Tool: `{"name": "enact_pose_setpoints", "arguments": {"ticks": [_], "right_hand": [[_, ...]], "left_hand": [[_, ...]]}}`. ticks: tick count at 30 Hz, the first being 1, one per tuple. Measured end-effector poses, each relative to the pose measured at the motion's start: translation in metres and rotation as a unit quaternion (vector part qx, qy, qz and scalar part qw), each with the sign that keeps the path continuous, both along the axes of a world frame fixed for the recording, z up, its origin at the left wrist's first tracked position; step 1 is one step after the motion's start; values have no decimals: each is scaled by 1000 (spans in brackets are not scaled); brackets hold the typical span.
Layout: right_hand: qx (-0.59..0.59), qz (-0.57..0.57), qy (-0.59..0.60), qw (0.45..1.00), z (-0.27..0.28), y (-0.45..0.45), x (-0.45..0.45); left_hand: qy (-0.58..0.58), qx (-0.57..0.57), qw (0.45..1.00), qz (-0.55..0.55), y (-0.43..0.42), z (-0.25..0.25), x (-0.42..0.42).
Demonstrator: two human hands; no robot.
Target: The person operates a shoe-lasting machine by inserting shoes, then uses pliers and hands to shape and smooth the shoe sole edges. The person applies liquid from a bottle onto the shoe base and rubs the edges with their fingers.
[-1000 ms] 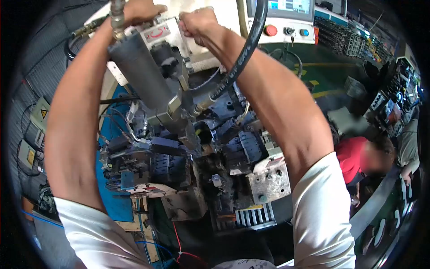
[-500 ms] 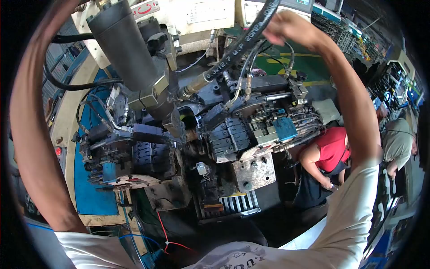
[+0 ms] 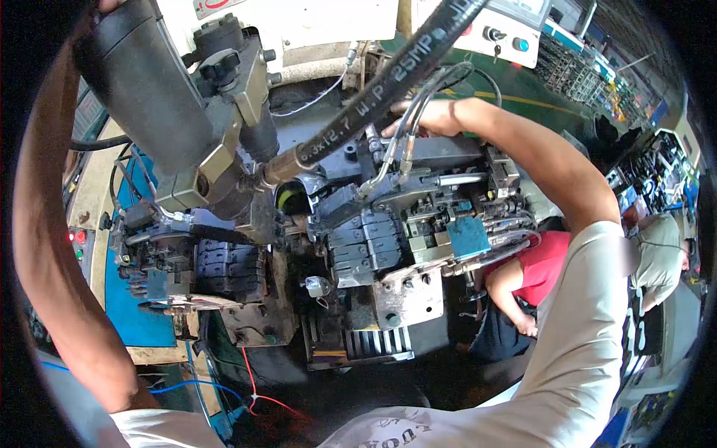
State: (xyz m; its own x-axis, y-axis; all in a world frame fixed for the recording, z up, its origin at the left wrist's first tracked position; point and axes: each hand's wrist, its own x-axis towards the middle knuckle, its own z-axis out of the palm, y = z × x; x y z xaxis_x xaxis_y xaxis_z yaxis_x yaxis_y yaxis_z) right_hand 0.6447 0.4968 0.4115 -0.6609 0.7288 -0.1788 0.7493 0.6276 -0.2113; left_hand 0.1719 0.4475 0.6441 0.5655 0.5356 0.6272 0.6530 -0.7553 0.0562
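1. Well, in the head view, the left hand (image 3: 110,5) is by the black cylinder (image 3: 146,82), at the machine (image 3: 411,300)'s back left corner; can't tell its grip.
2. The right hand (image 3: 435,118) is by thin hoses (image 3: 409,142), back edge; can't tell its grip.
3. A fast pull might snag the hoses.
4. The long cylinder leans, top to back left.

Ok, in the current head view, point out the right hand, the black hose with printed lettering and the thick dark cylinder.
Right hand (image 3: 433,117), head view: middle of the hand.
Black hose (image 3: 390,87), head view: printed stretch of its outer surface.
Dark cylinder (image 3: 147,89), head view: middle of its side.
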Motion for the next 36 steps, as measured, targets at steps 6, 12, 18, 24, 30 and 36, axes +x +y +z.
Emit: {"name": "enact_pose_setpoints", "arguments": {"ticks": [6,12,18,24,30,36], "right_hand": [[-63,-90,-79,991,37,-11,-27],[-9,-20,-20,1000,26,-2,-33],[65,-67,-90,992,36,-24,-48],[11,-106,-136,985,68,-47,-77],[7,-90,-153,984,72,-40,-85],[32,23,-110,993,34,-11,-42]], "left_hand": [[1,4,1000,16,-4,-8,2],[-3,8,1000,24,-6,-16,1],[-8,10,999,31,-11,-20,-3],[-12,10,999,29,-14,-30,-3],[-17,13,999,27,-17,-36,-8],[-20,22,999,23,-19,-37,-9]]}}
